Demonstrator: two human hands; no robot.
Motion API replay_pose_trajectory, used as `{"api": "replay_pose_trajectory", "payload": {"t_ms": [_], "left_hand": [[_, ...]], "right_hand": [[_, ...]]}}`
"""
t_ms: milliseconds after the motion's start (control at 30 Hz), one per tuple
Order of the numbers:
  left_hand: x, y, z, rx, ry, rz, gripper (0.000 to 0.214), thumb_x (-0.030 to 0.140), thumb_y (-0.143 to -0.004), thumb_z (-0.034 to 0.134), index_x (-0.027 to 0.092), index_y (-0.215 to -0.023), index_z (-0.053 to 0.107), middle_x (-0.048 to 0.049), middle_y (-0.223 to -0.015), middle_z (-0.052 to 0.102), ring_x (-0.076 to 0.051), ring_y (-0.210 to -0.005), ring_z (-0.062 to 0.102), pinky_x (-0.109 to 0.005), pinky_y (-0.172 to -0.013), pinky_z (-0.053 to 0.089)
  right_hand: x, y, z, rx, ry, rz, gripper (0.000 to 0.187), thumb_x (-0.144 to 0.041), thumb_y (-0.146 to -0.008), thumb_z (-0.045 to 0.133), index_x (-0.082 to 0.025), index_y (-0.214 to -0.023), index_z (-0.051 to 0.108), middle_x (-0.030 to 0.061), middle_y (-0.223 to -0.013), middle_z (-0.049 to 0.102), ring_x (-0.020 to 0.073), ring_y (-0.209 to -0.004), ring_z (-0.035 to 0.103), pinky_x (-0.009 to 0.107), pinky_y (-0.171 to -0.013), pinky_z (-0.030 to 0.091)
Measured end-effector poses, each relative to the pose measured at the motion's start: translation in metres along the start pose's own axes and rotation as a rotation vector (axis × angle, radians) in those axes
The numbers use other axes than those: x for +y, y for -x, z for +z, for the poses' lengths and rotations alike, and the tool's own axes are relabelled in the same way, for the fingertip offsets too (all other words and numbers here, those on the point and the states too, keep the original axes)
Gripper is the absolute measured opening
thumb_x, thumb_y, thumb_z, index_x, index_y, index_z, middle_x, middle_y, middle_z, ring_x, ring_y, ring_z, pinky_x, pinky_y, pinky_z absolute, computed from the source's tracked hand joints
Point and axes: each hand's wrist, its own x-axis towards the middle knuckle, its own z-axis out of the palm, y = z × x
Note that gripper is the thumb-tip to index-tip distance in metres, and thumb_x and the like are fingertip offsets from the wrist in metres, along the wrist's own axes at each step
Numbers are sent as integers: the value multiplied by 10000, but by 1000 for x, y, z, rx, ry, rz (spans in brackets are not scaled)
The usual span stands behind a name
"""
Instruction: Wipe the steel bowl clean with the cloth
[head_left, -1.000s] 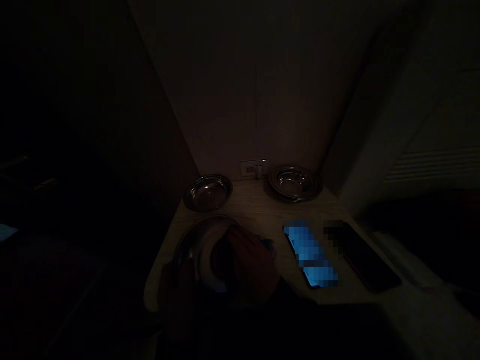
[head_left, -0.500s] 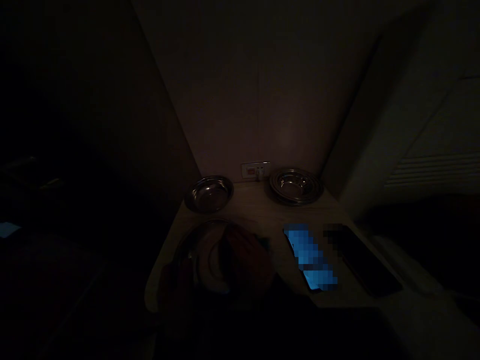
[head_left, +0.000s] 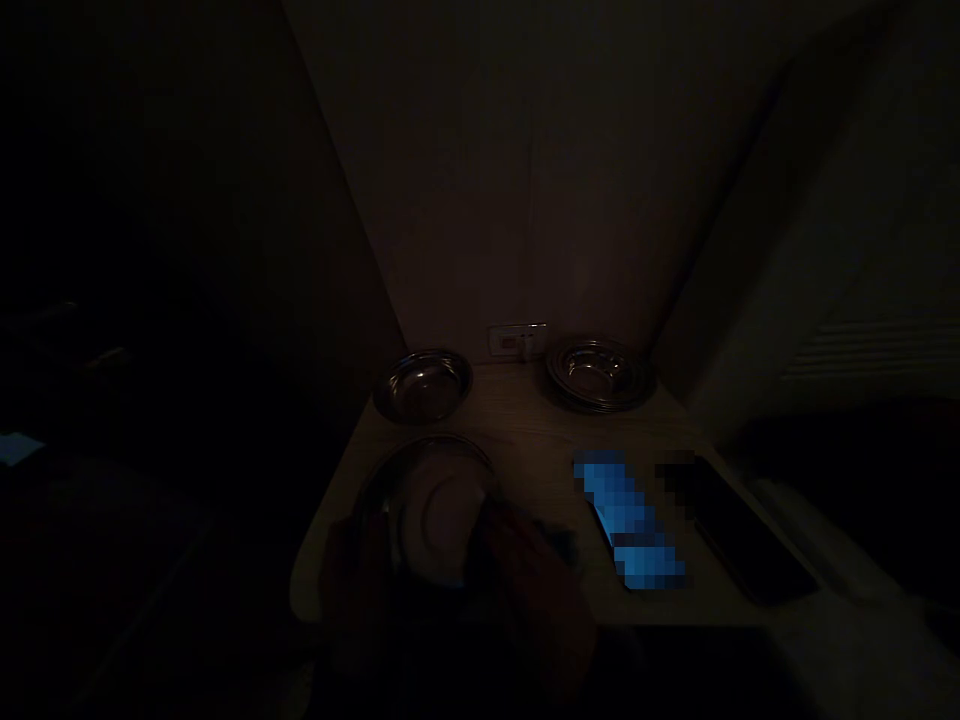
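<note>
A shiny metal bowl (head_left: 439, 510) lies near the front left of a small wooden table (head_left: 517, 440), in very dim light. My left hand (head_left: 351, 575) grips the bowl at its left edge. On the other side, my right hand (head_left: 536, 590) presses a dark cloth (head_left: 559, 545) against the bowl's right rim. Part of the cloth sticks out to the right of the fingers. The undersides of both hands are lost in shadow.
Another metal bowl (head_left: 424, 388) stands at the back left, and a stack of metal dishes (head_left: 598, 375) at the back right. A wall socket (head_left: 517, 340) is between them. A lit phone (head_left: 630, 525) and a dark flat object (head_left: 750, 530) lie on the right.
My right hand has moved with the cloth from the bowl's inner surface right and nearer to me, to its rim. My left hand keeps its hold. The view has shifted slightly.
</note>
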Motion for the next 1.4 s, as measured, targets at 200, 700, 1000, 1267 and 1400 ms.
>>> {"api": "replay_pose_trajectory", "payload": {"t_ms": [200,700,1000,1267,1400], "left_hand": [[8,3,0,15,0,-1,230,426,-767,568,197,-761,582,-39,-695,610,-217,-750,568,-355,-722,481],[9,3,1,-1,-33,40,233,428,-757,564,205,-814,596,-30,-729,636,-190,-679,566,-312,-636,472],[13,4,-1,36,-36,96,145,350,-730,589,211,-695,570,-36,-666,596,-231,-799,583,-393,-839,456],[13,2,4,20,7,-5,195,392,-740,577,202,-698,557,-46,-669,594,-248,-825,572,-375,-756,480],[13,6,5,14,29,-8,235,425,-783,510,196,-772,564,-40,-710,618,-204,-710,572,-333,-647,483]], "right_hand": [[-2,-14,1,15,-53,-13,411,-85,-846,410,-96,-1219,582,121,-1200,636,231,-1152,561,370,-926,531],[2,-3,-6,25,15,-15,408,-89,-882,375,-125,-1240,568,100,-1172,655,209,-1133,572,342,-906,538],[-21,-40,8,70,-114,-53,340,-121,-899,414,-140,-1174,613,83,-1159,664,201,-1120,570,327,-938,511],[-21,-19,1,57,-102,-56,325,-123,-886,449,-99,-1166,613,111,-1154,664,230,-1117,579,362,-906,534],[-36,-6,-4,53,-143,-70,274,-132,-906,474,-157,-1131,628,57,-1078,703,175,-1072,609,318,-908,530]]}}
